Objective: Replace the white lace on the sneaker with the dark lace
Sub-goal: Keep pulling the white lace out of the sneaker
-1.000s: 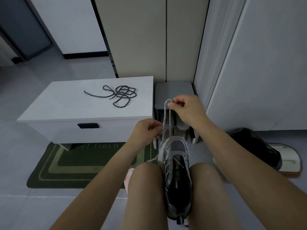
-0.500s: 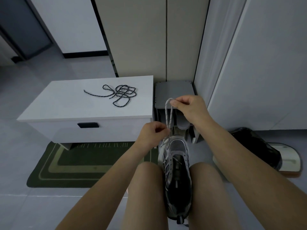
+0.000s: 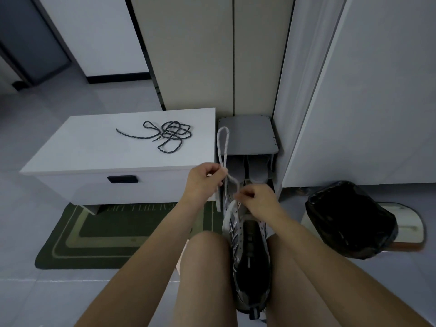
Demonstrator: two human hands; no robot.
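Observation:
A grey and white sneaker (image 3: 250, 258) is wedged between my knees, toe pointing away from me. Its white lace (image 3: 223, 147) rises from the toe end in a tall loop. My left hand (image 3: 204, 182) pinches that loop near its base, above the shoe's toe. My right hand (image 3: 256, 200) is closed on the white lace just at the toe eyelets. The dark lace (image 3: 168, 135) lies in a loose tangle on top of the white bench (image 3: 94, 152), to my left and away from both hands.
A small grey shoe rack (image 3: 247, 135) with grey slippers stands behind the sneaker against tall cabinet doors. A black bag (image 3: 349, 220) lies on the floor at the right. A green mat (image 3: 122, 234) lies under the bench.
My right hand let go of the loop's top and dropped to the shoe's toe. My left hand rose and took the loop, which now stands taller.

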